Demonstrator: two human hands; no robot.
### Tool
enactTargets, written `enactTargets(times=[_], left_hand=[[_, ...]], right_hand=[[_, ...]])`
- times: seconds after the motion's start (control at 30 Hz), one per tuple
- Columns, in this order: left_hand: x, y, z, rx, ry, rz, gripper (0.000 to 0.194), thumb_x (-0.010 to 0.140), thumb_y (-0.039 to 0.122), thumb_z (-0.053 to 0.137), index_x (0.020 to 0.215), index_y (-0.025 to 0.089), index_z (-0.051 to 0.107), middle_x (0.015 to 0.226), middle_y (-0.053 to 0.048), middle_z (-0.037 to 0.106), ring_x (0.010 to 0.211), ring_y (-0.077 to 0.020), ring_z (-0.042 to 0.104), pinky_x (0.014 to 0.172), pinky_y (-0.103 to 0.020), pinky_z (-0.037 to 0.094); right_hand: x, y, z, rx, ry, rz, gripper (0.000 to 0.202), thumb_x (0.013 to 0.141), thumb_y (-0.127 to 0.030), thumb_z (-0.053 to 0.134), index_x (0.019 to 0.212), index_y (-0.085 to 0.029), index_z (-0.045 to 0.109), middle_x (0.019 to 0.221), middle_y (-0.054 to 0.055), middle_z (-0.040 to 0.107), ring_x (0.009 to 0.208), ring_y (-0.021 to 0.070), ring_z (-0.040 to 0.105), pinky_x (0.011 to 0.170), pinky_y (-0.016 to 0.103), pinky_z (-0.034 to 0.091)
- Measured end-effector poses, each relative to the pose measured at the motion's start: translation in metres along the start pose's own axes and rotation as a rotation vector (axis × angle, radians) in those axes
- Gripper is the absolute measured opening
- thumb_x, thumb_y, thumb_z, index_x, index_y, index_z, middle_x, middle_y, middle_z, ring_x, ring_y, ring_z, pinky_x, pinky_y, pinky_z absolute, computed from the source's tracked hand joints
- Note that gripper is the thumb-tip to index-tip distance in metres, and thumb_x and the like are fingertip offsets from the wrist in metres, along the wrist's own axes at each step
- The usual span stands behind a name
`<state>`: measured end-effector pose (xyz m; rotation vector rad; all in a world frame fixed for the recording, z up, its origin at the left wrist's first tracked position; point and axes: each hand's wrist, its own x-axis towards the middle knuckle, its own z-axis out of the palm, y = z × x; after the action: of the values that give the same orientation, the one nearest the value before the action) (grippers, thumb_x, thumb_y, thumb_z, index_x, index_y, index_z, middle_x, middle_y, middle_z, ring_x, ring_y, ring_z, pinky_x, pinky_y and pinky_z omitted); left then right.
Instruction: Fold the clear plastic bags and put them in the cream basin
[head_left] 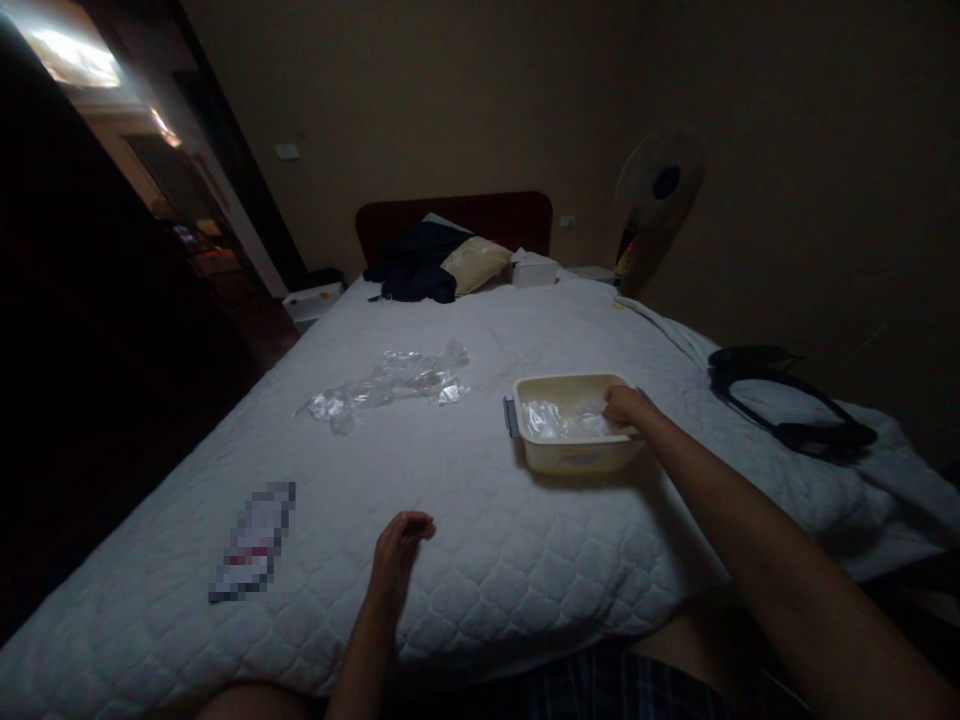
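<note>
A cream plastic storage box (581, 460) with grey side latches stands lidless on the bed. My right hand (626, 405) reaches over its right side, fingers closed at a clear plastic bag (544, 418) that lies crumpled inside; the fingertips are partly hidden. Nearer to me, my left hand (403, 535) hovers just over the quilted cover, its fingers loosely bent and nothing seen in them. Beyond that hand, a crumpled sheet of clear plastic (390, 378) is spread on the bed. A pixelated flat item (255, 540) lies to the left.
The bed has a white quilted cover (487, 560). Near the headboard (525, 210) are dark cloth (420, 265), a pale pillow (476, 262) and a white box (534, 268). A black looped object (787, 405) lies at right. A fan (664, 185) stands behind.
</note>
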<state>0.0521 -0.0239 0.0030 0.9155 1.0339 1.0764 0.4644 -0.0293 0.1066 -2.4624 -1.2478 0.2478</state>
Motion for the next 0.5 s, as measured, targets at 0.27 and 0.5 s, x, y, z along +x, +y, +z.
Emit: enactTargets(times=[0.27, 0.5], left_hand=[[0.000, -0.002, 0.000, -0.017, -0.030, 0.035, 0.032, 0.062, 0.045, 0.058, 0.066, 0.013, 0.063, 0.059, -0.004, 0.061, 0.062, -0.0174, 0.057, 0.060, -0.027, 0.042], [0.000, -0.006, 0.003, -0.074, 0.019, 0.073, 0.029, 0.065, 0.043, 0.056, 0.063, 0.015, 0.061, 0.065, -0.003, 0.062, 0.061, -0.0157, 0.056, 0.063, -0.028, 0.043]], right_hand=[[-0.014, -0.004, 0.008, -0.248, 0.068, 0.046, 0.056, 0.068, -0.010, 0.059, 0.120, 0.001, 0.039, 0.097, 0.027, 0.060, 0.095, 0.0306, 0.059, 0.075, 0.037, 0.045], [-0.008, -0.022, 0.002, -0.238, 0.074, 0.090, 0.027, 0.070, -0.014, 0.059, 0.095, -0.006, 0.060, 0.102, 0.024, 0.060, 0.101, 0.0330, 0.055, 0.079, 0.044, 0.043]])
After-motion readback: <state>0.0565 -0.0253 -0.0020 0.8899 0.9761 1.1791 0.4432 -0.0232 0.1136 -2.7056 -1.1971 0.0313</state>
